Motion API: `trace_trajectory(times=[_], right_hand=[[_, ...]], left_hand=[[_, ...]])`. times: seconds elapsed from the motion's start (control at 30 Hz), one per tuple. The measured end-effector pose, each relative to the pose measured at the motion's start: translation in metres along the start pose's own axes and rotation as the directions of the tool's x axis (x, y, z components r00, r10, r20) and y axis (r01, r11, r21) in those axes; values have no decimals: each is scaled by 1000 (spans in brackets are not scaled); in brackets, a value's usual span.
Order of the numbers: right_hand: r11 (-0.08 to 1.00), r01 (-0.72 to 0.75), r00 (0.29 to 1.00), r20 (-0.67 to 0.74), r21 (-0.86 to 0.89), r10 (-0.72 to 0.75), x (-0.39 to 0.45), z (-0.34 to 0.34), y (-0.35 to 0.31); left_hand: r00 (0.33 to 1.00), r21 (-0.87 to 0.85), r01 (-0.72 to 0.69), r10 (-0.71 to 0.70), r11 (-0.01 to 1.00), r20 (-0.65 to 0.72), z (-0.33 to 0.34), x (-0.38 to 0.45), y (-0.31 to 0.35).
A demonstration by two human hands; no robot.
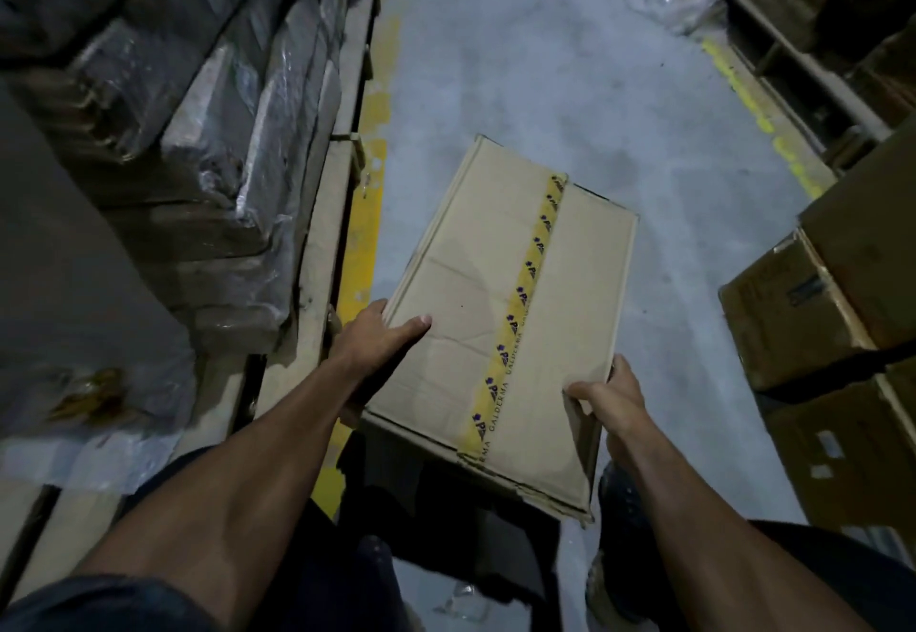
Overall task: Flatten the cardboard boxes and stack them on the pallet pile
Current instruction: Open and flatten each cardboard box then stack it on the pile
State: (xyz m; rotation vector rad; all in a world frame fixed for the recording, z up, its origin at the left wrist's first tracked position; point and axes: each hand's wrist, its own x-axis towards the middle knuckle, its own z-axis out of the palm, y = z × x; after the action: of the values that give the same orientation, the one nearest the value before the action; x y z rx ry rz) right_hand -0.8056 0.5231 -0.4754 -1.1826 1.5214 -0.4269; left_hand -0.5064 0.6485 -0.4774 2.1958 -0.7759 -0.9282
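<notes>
Gripping the flattened tan cardboard box [500, 314] with its yellow printed tape strip [520, 304], the left hand [376, 339] clasps its left edge, thumb on top, fingers hidden beneath; the right hand [612, 403] pinches the near right corner. Box held above the grey concrete floor [545, 86].

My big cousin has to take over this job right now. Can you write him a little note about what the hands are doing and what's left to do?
Left hand: grips the left edge of the cardboard box, thumb on top.
Right hand: grips the box's near right corner.
The box is held above the floor, yellow tape running along its top. It looks mostly flattened.
Wrapped pallet stacks stand left; unflattened boxes are piled right.
Left to do: finish pressing this box flat, stack it on the pile, then flatten the others.
</notes>
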Motion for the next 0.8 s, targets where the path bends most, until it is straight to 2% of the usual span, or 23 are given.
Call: trace_trajectory(times=[0.13,0.23,0.3,0.5,0.6,0.7,0.8], right_hand=[[998,67,995,70,-19,-65,26,15,-2],[991,108,987,132,-83,-96,52,26,-4],[980,115,982,165,-164,-88,72,32,3],[858,258,966,133,-444,-221,91,35,16],[810,268,963,139,-522,-229,89,36,22],[814,210,978,107,-541,-181,71,31,34],[816,147,987,137,-559,-84,44,23,47]], left_hand=[[999,16,45,-44,999,-26,-4,34,-10],[988,-138,155,-151,978,37,14,50,-30],[979,-158,203,-196,966,60,36,56,-49],[986,-199,165,-163,966,29,62,62,-57],[988,-138,154,-156,978,-9,64,56,-53],[996,57,79,-77,995,-33,70,36,-44],[996,259,22,-43,966,75,70,9,-43]])
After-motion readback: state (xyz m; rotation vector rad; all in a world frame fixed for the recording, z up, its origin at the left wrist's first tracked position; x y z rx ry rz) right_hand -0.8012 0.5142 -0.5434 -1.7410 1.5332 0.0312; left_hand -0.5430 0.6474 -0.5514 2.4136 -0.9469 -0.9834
